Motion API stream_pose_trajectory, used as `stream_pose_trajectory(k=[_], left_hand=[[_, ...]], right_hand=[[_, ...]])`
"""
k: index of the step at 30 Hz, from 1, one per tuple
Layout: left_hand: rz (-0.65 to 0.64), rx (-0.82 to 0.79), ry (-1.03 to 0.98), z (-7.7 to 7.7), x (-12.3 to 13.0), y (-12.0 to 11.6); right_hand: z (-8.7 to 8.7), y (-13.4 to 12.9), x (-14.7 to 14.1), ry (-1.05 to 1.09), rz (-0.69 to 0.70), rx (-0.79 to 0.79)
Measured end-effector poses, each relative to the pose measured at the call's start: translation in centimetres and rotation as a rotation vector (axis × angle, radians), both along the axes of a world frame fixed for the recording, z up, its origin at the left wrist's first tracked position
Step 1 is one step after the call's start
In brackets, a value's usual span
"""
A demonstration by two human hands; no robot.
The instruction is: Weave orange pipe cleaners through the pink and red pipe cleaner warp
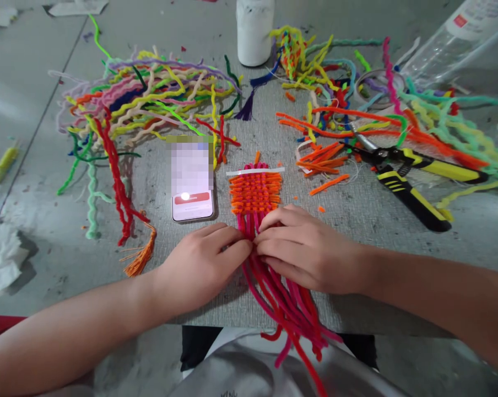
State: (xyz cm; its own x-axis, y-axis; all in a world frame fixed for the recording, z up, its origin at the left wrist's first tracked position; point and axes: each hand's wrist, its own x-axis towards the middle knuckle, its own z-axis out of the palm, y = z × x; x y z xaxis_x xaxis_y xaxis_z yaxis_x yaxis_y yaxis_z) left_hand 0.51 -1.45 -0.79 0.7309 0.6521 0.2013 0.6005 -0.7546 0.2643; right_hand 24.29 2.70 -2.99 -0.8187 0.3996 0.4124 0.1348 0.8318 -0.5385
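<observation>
Fingertips of left hand (210, 264) and right hand (315, 253) are pinched closely together on pink stems (249, 221), just below the orange weave (256, 193). For neat work, it seems better to hold softly, with stems flat, uncrossed and evenly pulled.

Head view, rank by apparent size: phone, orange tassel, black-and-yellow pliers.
Largest to smallest:
1. Black-and-yellow pliers, widest spread, handles apart
2. Phone, a compact upright rectangle in the picture
3. Orange tassel
</observation>
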Motion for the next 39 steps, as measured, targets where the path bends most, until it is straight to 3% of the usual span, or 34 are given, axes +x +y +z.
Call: stream_pose_trajectory(k=[5, 10, 17, 27, 32, 39], left_hand=[[0.029, -0.027, -0.027, -0.1, -0.3, 0.1], [0.074, -0.050, 0.010, 0.1, -0.5, 0.2], [0.101, 0.018, 0.033, -0.2, -0.3, 0.3], [0.130, -0.005, 0.017, -0.6, 0.0, 0.3], [0.161, -0.039, -0.029, -0.7, 0.2, 0.2], [0.167, -0.088, -0.129, 0.0, -0.1, 0.2]], right_hand=[[0.4, 0.0, 0.0, -0.094, -0.065, 0.033], [1.8, 0.8, -0.9, -0.329, -0.071, 0.134], [3.6, 2.4, -2.5, -0.549, -0.032, 0.036], [2.5, 3.6, -1.9, -0.337, 0.115, 0.008], [1.8, 3.2, -2.1, -0.214, 0.066, -0.003], [1.5, 2.6, -1.9, -0.019, -0.093, -0.380]])
